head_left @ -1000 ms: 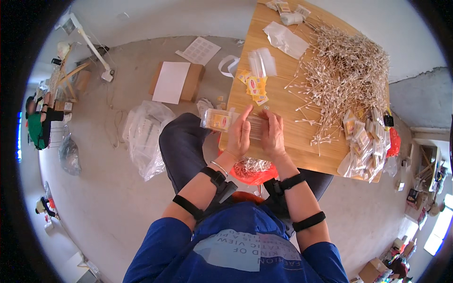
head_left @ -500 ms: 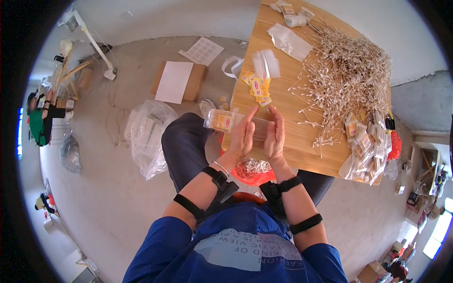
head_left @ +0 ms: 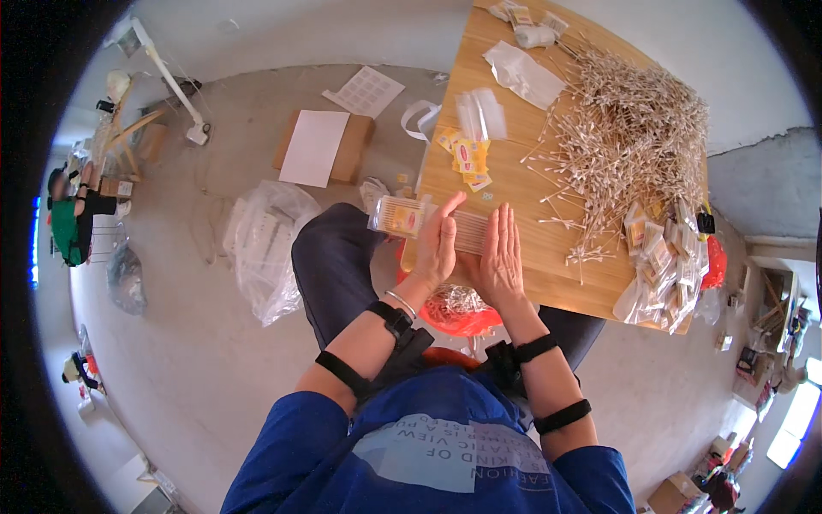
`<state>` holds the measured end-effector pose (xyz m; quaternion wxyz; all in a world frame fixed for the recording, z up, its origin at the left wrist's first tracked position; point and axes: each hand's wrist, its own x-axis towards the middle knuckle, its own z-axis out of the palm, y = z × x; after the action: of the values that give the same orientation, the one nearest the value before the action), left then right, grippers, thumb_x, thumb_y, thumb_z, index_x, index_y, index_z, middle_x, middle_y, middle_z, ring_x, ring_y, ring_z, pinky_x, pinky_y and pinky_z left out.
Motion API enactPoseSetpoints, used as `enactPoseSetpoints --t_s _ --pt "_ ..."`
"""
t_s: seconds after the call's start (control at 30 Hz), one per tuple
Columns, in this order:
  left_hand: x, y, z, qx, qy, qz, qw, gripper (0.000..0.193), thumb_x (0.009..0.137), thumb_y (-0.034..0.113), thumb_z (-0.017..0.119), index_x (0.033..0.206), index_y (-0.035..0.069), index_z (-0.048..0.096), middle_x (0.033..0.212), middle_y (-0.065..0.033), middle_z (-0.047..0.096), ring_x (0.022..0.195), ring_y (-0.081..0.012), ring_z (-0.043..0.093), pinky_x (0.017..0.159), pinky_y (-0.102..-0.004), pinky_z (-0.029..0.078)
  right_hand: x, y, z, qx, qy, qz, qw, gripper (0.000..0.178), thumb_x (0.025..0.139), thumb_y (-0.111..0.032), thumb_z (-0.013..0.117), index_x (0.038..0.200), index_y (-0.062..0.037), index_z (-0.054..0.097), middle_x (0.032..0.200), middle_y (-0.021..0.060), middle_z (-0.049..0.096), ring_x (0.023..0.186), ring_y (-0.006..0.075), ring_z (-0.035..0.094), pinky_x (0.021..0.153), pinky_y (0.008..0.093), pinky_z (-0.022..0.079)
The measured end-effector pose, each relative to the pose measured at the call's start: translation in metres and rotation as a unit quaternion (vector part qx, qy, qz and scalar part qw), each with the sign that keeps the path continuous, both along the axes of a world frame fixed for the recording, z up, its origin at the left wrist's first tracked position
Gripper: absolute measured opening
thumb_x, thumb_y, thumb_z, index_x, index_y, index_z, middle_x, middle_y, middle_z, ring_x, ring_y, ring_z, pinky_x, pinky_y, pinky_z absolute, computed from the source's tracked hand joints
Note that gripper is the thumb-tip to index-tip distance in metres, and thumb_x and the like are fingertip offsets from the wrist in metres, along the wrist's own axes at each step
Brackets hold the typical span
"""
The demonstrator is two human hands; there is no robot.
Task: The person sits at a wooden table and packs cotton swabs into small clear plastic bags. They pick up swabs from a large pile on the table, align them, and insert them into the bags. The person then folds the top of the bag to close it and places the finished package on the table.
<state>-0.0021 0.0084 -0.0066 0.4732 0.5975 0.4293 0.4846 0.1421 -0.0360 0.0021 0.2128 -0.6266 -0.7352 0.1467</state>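
Note:
A layer of cotton swabs (head_left: 470, 231) lies side by side at the near left edge of the table, between my two hands. My left hand (head_left: 437, 244) stands on edge at the left ends of the sticks, fingers stretched out. Facing it, my right hand (head_left: 501, 261) has its fingers straight and together at the right ends. Both hands are open, with the palms turned toward each other. Just left of my left hand is a clear packet of swabs with a yellow card (head_left: 399, 216). Several yellow cards (head_left: 470, 157) lie beyond my fingertips.
A large heap of loose swabs (head_left: 634, 120) covers the table's (head_left: 527, 184) right side. Filled packets (head_left: 664, 261) pile up at its near right corner. Clear bags (head_left: 481, 115) lie beyond the cards. Below the near edge hangs a red bag (head_left: 462, 319) with swabs inside.
My right hand has shifted slightly toward me, and its fingers now point straighter away from me. My left hand has barely moved. The swabs remain between the hands.

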Motion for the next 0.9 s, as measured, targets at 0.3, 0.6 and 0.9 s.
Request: enactPoseSetpoints --t_s 0.3,0.6,0.9 --pt "-0.001 0.000 -0.007 -0.010 -0.020 -0.006 1.000 0.067 0.105 0.050 0.029 0.140 -0.006 0.042 0.142 -0.0201 0.048 0.136 -0.0280 0.042 0.114 -0.0375 0.029 -0.010 0.002 -0.004 -0.026 -0.085 0.015 0.996 0.087 0.090 -0.046 0.058 0.147 0.0084 0.021 0.156 0.0269 0.019 0.147 0.0410 0.016 0.120 0.0493 0.016" --pt "0.003 0.001 -0.005 -0.023 -0.068 0.011 0.997 0.065 0.104 0.048 0.033 0.137 -0.007 0.046 0.140 -0.0198 0.052 0.134 -0.0281 0.045 0.112 -0.0368 0.031 -0.019 0.005 -0.004 -0.029 -0.145 0.017 0.989 0.079 0.094 -0.045 0.047 0.146 0.0101 0.026 0.155 0.0293 0.021 0.146 0.0414 0.017 0.119 0.0496 0.016" --pt "-0.002 0.002 -0.001 -0.055 -0.072 0.005 0.996 0.060 0.105 0.043 0.030 0.140 -0.005 0.043 0.145 -0.0190 0.045 0.138 -0.0273 0.039 0.115 -0.0377 0.028 -0.016 0.004 -0.001 -0.007 -0.136 0.024 0.990 0.088 0.090 -0.058 0.048 0.144 0.0102 0.031 0.154 0.0278 0.024 0.146 0.0396 0.019 0.120 0.0485 0.014"
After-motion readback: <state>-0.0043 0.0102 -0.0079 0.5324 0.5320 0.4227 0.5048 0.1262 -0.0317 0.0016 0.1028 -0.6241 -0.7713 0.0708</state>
